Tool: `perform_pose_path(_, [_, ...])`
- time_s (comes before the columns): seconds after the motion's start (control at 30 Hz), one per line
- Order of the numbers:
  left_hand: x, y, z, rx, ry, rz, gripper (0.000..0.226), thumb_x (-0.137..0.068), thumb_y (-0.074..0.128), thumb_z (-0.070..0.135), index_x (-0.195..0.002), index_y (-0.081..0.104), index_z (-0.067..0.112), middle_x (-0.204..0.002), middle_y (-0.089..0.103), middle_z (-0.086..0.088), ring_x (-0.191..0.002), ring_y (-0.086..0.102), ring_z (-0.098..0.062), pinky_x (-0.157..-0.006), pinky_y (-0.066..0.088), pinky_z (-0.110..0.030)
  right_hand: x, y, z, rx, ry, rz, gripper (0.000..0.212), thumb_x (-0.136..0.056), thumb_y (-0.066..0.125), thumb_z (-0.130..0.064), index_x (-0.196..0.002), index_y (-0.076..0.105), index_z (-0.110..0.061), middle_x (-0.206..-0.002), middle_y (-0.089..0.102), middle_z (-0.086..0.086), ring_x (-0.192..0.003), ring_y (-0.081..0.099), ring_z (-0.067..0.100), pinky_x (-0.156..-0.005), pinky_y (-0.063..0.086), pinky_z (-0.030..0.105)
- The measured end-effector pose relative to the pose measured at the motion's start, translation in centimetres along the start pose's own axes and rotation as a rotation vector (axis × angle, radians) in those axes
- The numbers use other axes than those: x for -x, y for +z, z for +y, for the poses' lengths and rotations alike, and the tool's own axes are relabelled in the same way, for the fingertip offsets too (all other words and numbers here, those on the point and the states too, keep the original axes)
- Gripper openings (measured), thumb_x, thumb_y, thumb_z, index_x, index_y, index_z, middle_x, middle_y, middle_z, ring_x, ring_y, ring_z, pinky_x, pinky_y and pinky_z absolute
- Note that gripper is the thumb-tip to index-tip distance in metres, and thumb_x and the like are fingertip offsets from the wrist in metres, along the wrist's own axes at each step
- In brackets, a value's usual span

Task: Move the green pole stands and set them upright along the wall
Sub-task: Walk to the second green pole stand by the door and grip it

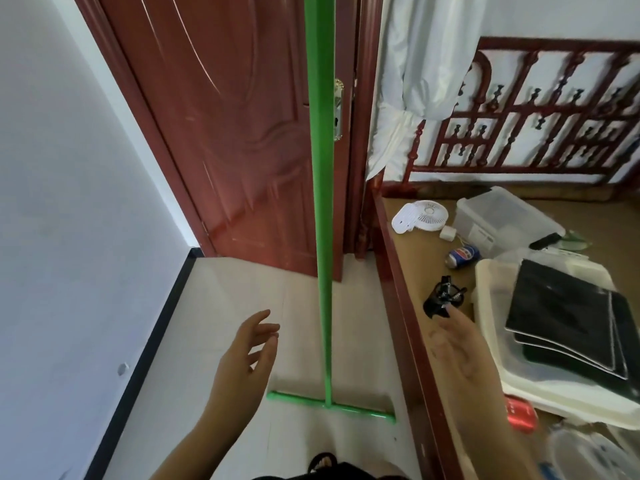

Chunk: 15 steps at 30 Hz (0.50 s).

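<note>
One green pole stand [323, 209] stands upright on the pale tiled floor in front of a red-brown door, its flat crossbar foot [329, 406] resting on the floor. Nothing holds it. My left hand [242, 365] hovers just left of the pole's lower part, fingers spread, not touching it. My right hand [460, 355] is to the right of the pole, over the bed's wooden edge, palm open and blurred. No other pole stand is in view.
The white wall [79, 202] with black skirting runs along the left. The red door [235, 133] is behind the pole. A wooden bed frame [408, 306] on the right holds a small fan [420, 216], plastic boxes [502, 220], a soda can [462, 256] and black pads [568, 317].
</note>
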State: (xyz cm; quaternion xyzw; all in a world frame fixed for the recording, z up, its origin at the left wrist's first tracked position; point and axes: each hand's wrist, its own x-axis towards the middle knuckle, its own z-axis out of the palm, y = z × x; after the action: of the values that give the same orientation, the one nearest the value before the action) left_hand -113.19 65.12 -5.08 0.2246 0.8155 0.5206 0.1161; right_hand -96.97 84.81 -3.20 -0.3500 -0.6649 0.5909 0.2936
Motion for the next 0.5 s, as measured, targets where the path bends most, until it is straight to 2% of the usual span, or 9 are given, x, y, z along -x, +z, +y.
perform_pose_path(0.1, [-3.8, 1.3, 1.6, -0.018, 0.035, -0.004, 0.033, -0.089, 0.048, 0.019, -0.117, 0.042, 0.034, -0.108, 0.062, 0.007, -0.100, 0.057, 0.002, -0.072, 0.044, -0.001, -4.6, 1.3, -0.3, 0.050, -0.086, -0.133, 0.042, -0.088, 0.051, -0.023, -0.128, 0.041, -0.032, -0.113, 0.050, -0.026, -0.099, 0.051, -0.018, -0.074, 0.044, 0.011])
perform_pose_path(0.2, [-6.7, 2.9, 3.7, -0.038, 0.036, -0.039, 0.039, -0.089, 0.048, 0.023, -0.127, 0.039, 0.028, -0.114, 0.057, 0.006, -0.104, 0.054, -0.003, -0.077, 0.040, -0.004, -8.8, 3.6, -3.0, 0.082, -0.178, -0.292, 0.042, -0.087, 0.052, -0.028, -0.127, 0.043, -0.032, -0.117, 0.051, -0.020, -0.106, 0.051, -0.012, -0.074, 0.042, 0.000])
perform_pose_path(0.27, [-8.1, 4.1, 4.9, -0.047, 0.033, -0.067, 0.043, -0.088, 0.050, 0.027, -0.129, 0.037, 0.027, -0.115, 0.054, 0.010, -0.108, 0.051, -0.003, -0.086, 0.042, -0.010, -10.8, 5.5, -4.6, 0.129, -0.238, -0.416, 0.043, -0.086, 0.054, -0.028, -0.126, 0.043, -0.035, -0.118, 0.050, -0.022, -0.106, 0.048, -0.015, -0.077, 0.040, -0.001])
perform_pose_path(0.37, [-9.5, 6.1, 5.9, -0.014, -0.032, -0.076, 0.041, -0.087, 0.052, 0.029, -0.126, 0.041, 0.025, -0.115, 0.055, 0.010, -0.110, 0.052, -0.005, -0.098, 0.045, -0.028, -13.3, 8.0, -6.4, 0.144, -0.283, -0.613, 0.048, -0.085, 0.057, -0.024, -0.129, 0.040, -0.035, -0.123, 0.050, -0.021, -0.113, 0.046, -0.014, -0.090, 0.041, 0.005])
perform_pose_path(0.43, [-10.2, 7.0, 6.2, -0.017, -0.081, -0.054, 0.033, -0.087, 0.052, 0.028, -0.119, 0.047, 0.022, -0.115, 0.059, 0.005, -0.109, 0.055, -0.011, -0.097, 0.046, -0.032, -14.5, 9.0, -7.2, 0.174, -0.301, -0.745, 0.045, -0.087, 0.055, -0.024, -0.129, 0.042, -0.034, -0.128, 0.054, -0.016, -0.117, 0.049, -0.006, -0.097, 0.042, 0.014])
perform_pose_path(0.5, [-10.7, 7.4, 6.1, -0.037, -0.108, -0.022, 0.026, -0.088, 0.050, 0.028, -0.112, 0.051, 0.020, -0.111, 0.063, -0.001, -0.104, 0.059, -0.016, -0.096, 0.049, -0.036, -15.4, 9.6, -7.3, 0.192, -0.348, -0.828, 0.035, -0.088, 0.053, -0.019, -0.120, 0.050, -0.033, -0.118, 0.062, -0.011, -0.112, 0.056, 0.001, -0.097, 0.046, 0.021])
